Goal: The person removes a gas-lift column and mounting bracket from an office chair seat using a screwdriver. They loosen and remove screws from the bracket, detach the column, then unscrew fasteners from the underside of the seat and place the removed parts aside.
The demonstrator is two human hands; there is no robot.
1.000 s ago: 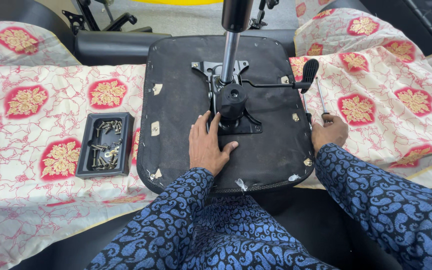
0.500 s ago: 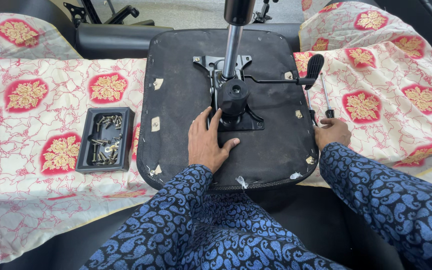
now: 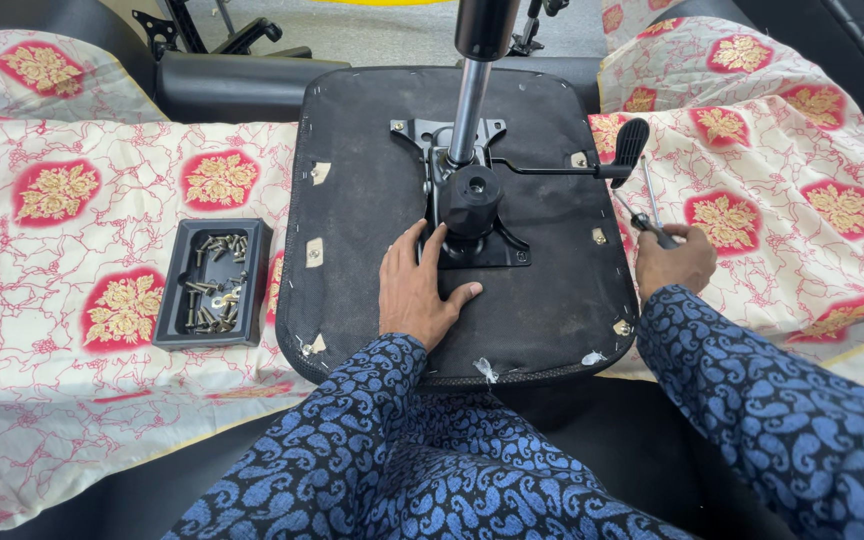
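Chair assembly workshop, improvised bench.
Upturned office chair seat [image 3: 462, 200] with bolted mechanism, tray of screws [image 3: 214, 284], patterned cloth [image 3: 82, 240] as work surface, spare chair bases [image 3: 214, 32] behind.

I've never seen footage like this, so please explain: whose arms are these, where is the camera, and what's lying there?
There is no machine here: a person wears a camera on the head, looking down at their own two arms in blue patterned sleeves. The left hand rests flat on the underside of an upturned black chair seat, its fingers touching the black metal mechanism plate, from which a shiny column rises. The right hand grips a screwdriver at the seat's edge. To the left, a black tray of screws lies on a red-and-cream patterned cloth.
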